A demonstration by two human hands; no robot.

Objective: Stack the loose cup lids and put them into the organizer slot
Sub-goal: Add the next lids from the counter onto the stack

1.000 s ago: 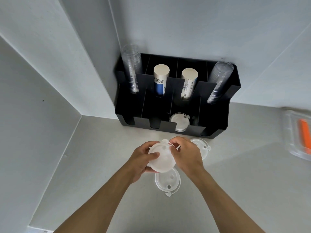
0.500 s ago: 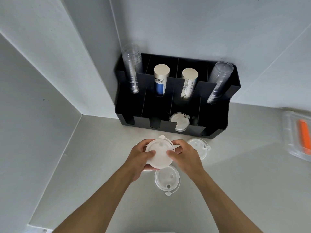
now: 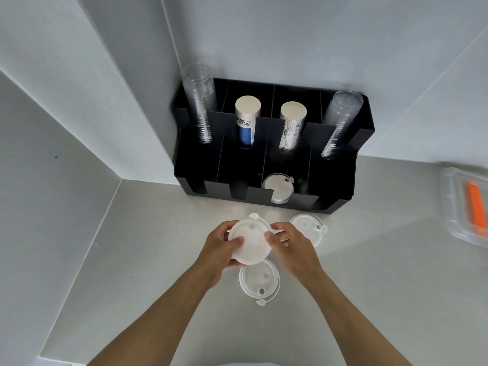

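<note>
I hold a white cup lid (image 3: 250, 241) above the counter in both hands. My left hand (image 3: 220, 249) grips its left rim, thumb on top. My right hand (image 3: 290, 247) pinches its right rim. One loose lid (image 3: 260, 282) lies on the counter just below the held one. Another loose lid (image 3: 309, 228) lies to the right, partly behind my right hand. The black organizer (image 3: 253, 196) stands against the wall, and a lid (image 3: 278, 187) sits in its third front slot from the left.
The organizer's back slots carry clear cup stacks (image 3: 199, 101) at both ends and two paper cup stacks (image 3: 247, 120) between. A clear container with an orange item (image 3: 472, 204) sits at the right edge. Walls close in on the left and behind.
The held lid has shifted slightly left and lower in my hands, and its face has turned flatter toward me. My right fingers have moved from its top edge to its right rim.
</note>
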